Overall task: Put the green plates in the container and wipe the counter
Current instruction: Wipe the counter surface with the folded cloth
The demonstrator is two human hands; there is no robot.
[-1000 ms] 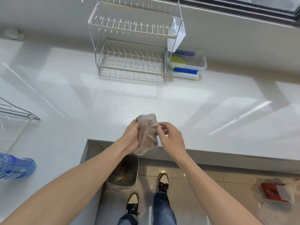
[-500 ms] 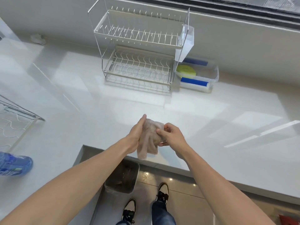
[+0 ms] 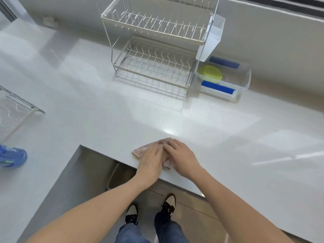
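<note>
A beige cloth [image 3: 142, 149] lies flat on the white counter [image 3: 108, 120] near its front edge. My left hand [image 3: 150, 160] and my right hand [image 3: 181, 157] both press down on the cloth, side by side, fingers spread over it. Green plates [image 3: 210, 74] sit stacked inside a clear plastic container [image 3: 244, 79] with blue handles, at the back right beside the dish rack.
An empty two-tier wire dish rack [image 3: 154, 50] stands at the back of the counter. A second wire rack [image 3: 14, 111] and a blue bottle [image 3: 11, 156] are at the left. A bin [image 3: 115, 174] stands on the floor below the counter's cut-out, near my feet.
The cloth was held up between both hands in front of me; now it is laid flat on the counter with both hands pressed on top.
</note>
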